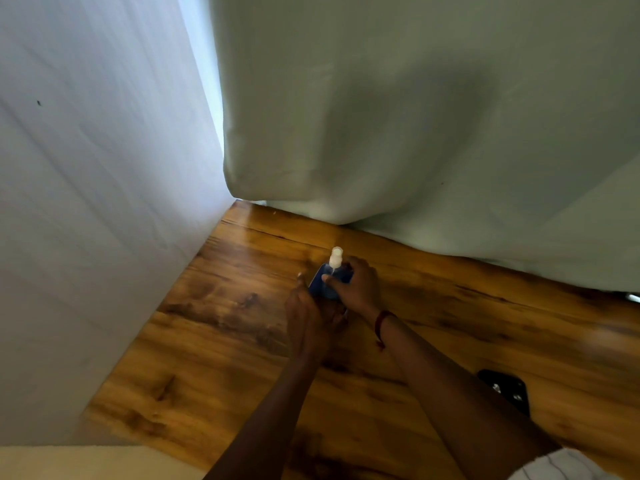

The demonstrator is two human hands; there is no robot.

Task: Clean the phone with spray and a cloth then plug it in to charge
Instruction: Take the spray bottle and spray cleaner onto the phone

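- Head view puts the spray bottle (331,280) near the middle of the wooden table (214,341), toward the far edge where the pale curtain (415,133) hangs down to the surface.
- It is a small bottle with a dark blue body and a whitish pump top standing upright above the fingers; the label is too blurred to read.
- Right hand (356,287) is wrapped around the bottle body from the right, fingers closed on it, with a fingertip lying across the front just below the nozzle.
- Left hand (306,317) sits just beside and below the bottle, thumb raised against its left side; whether it is clamped on the bottle or holds something else beneath (a cloth or phone could be hidden under the palm) I cannot tell.
- Judged from this, the step in hand is getting the spray ready. To do it well, keep the bottle upright, steady the base with the lower hand, turn the nozzle away from the curtain, and mist lightly rather than soak.
- A dark, flat object (505,389) lies on the table well apart to the right, beside the right forearm; it may be the phone, camera side up, though blur leaves that unsure.
- A red thread bracelet (381,323) circles the right wrist, and a white wall (86,202) borders the table on the left.
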